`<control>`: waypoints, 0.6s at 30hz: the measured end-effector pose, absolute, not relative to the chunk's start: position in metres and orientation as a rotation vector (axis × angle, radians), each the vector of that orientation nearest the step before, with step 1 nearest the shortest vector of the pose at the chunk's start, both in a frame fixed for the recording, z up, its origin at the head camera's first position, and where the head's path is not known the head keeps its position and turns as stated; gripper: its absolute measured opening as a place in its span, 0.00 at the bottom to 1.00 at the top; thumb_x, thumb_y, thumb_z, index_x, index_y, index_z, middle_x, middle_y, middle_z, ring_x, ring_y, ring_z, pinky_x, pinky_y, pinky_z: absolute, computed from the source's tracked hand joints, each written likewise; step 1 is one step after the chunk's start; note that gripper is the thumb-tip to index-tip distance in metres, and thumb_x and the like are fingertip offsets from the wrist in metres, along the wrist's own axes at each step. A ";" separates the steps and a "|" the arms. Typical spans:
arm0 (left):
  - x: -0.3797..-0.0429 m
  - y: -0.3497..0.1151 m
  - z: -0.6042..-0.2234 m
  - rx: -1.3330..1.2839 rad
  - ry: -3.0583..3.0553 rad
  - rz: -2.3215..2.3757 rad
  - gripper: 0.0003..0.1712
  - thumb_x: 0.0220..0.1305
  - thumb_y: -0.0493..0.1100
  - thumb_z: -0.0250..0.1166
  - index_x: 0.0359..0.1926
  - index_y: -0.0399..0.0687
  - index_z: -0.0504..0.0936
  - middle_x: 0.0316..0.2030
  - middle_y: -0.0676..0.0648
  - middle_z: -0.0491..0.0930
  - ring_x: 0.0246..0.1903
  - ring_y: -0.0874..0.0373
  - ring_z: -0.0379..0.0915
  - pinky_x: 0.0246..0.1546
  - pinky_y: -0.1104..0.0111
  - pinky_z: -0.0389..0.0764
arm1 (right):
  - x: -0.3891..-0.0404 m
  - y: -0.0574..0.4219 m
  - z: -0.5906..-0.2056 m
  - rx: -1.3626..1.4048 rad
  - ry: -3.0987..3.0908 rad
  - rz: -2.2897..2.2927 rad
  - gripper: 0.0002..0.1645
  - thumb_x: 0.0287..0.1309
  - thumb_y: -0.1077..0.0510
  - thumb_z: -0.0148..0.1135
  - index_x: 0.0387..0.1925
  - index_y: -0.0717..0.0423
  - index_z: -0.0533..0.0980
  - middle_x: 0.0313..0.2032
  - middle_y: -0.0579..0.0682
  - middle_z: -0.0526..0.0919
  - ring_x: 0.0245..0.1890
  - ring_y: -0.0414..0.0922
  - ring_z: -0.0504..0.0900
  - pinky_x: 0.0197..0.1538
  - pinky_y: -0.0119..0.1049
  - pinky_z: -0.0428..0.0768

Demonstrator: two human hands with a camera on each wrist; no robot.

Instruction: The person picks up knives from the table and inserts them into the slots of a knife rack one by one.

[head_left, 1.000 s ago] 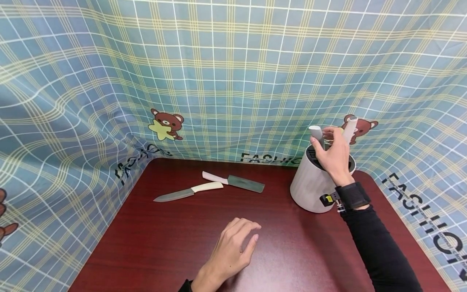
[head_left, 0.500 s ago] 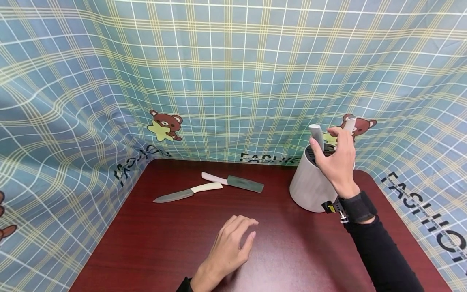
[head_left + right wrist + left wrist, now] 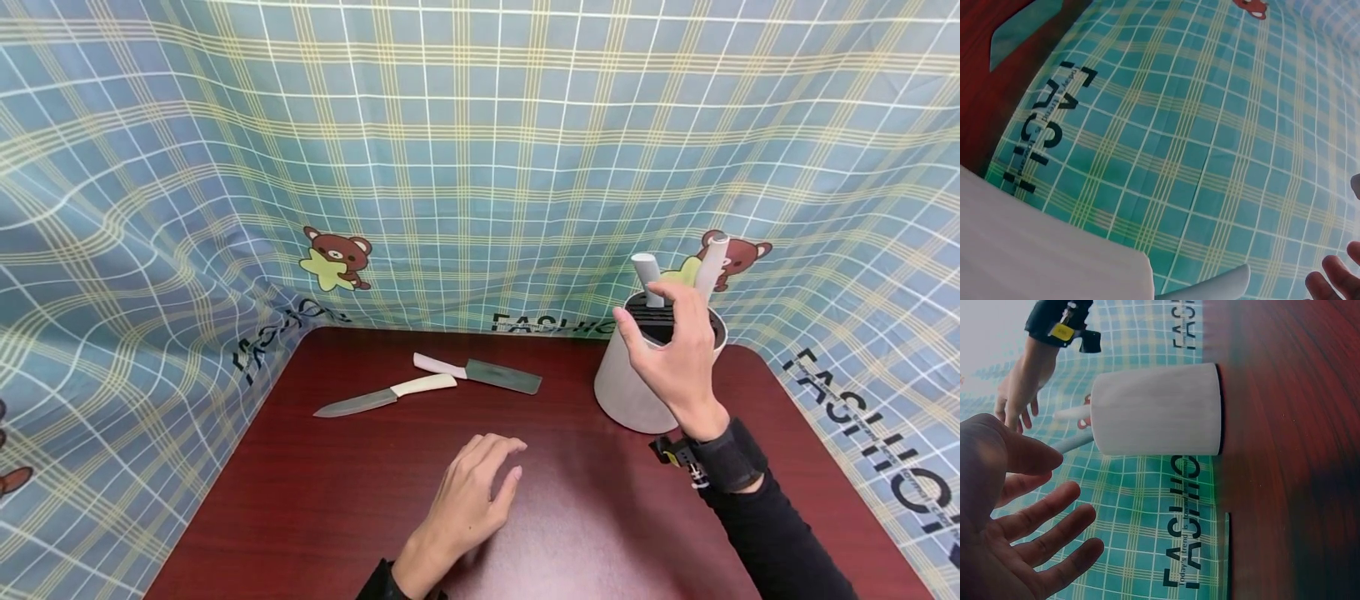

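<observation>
A pale round knife block (image 3: 633, 387) with a black slotted top stands at the right of the table. Two handles rise from it: a grey handle (image 3: 648, 279) and a white handle (image 3: 711, 267). My right hand (image 3: 678, 358) hovers in front of the block's top, thumb and fingers spread apart, holding nothing. Over the table's front, my left hand (image 3: 468, 500) is loosely bent and holds nothing. Beyond it lie a knife with a cream handle (image 3: 423, 384) and a pointed blade, and a cleaver (image 3: 502, 376) with a pale pink handle.
The dark red wooden table (image 3: 337, 500) is bordered by a blue-green plaid cloth (image 3: 465, 183) hanging behind it and along both sides. The two loose knives lie close together, left of the block, near the back edge.
My right hand has drawn back from the handles toward me and slightly down, uncovering the grey handle and the slots. My left hand has barely shifted. Both loose knives stay put.
</observation>
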State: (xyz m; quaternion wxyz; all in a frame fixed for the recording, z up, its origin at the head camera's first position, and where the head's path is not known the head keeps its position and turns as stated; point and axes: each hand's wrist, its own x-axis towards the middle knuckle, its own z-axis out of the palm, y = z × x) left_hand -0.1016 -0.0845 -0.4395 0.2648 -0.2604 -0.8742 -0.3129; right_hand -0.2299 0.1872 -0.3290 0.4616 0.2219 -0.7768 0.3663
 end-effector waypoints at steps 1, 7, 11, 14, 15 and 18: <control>-0.102 -0.085 -0.440 -0.703 -2.358 -0.845 0.16 0.63 0.39 0.69 0.52 0.51 0.83 0.44 0.54 0.85 0.44 0.61 0.79 0.46 0.68 0.82 | -0.228 0.186 -0.330 0.549 -1.911 0.901 0.32 0.55 0.56 0.72 0.58 0.67 0.75 0.52 0.66 0.78 0.54 0.61 0.75 0.57 0.47 0.70; -0.106 -0.088 -0.441 -0.679 -2.364 -0.824 0.17 0.62 0.39 0.69 0.52 0.51 0.82 0.44 0.54 0.85 0.44 0.61 0.80 0.46 0.68 0.82 | -0.218 0.178 -0.336 0.605 -1.873 0.920 0.31 0.54 0.56 0.72 0.57 0.67 0.76 0.52 0.65 0.80 0.55 0.60 0.76 0.62 0.36 0.69; -0.110 -0.091 -0.442 -0.658 -2.380 -0.812 0.17 0.63 0.39 0.69 0.53 0.51 0.82 0.44 0.53 0.85 0.43 0.61 0.80 0.45 0.68 0.82 | -0.212 0.171 -0.339 0.659 -1.850 0.927 0.30 0.55 0.55 0.71 0.56 0.66 0.77 0.52 0.65 0.81 0.56 0.60 0.77 0.67 0.31 0.67; -0.113 -0.093 -0.442 -0.641 -2.401 -0.816 0.17 0.63 0.39 0.68 0.54 0.52 0.82 0.45 0.52 0.85 0.43 0.60 0.80 0.45 0.68 0.82 | -0.209 0.166 -0.343 0.686 -1.841 0.935 0.29 0.56 0.52 0.71 0.55 0.66 0.78 0.51 0.64 0.82 0.55 0.60 0.77 0.67 0.30 0.67; -0.114 -0.094 -0.442 -0.635 -2.406 -0.814 0.18 0.63 0.39 0.68 0.54 0.52 0.82 0.45 0.51 0.85 0.43 0.60 0.80 0.45 0.68 0.82 | -0.208 0.164 -0.344 0.693 -1.837 0.941 0.29 0.56 0.52 0.71 0.55 0.66 0.78 0.51 0.64 0.82 0.55 0.60 0.77 0.66 0.30 0.67; -0.117 -0.096 -0.443 -0.625 -2.418 -0.815 0.19 0.62 0.39 0.69 0.55 0.52 0.81 0.46 0.52 0.85 0.43 0.60 0.80 0.45 0.67 0.82 | -0.204 0.160 -0.349 0.704 -1.843 0.954 0.29 0.57 0.51 0.71 0.54 0.66 0.78 0.51 0.64 0.82 0.55 0.59 0.78 0.67 0.30 0.68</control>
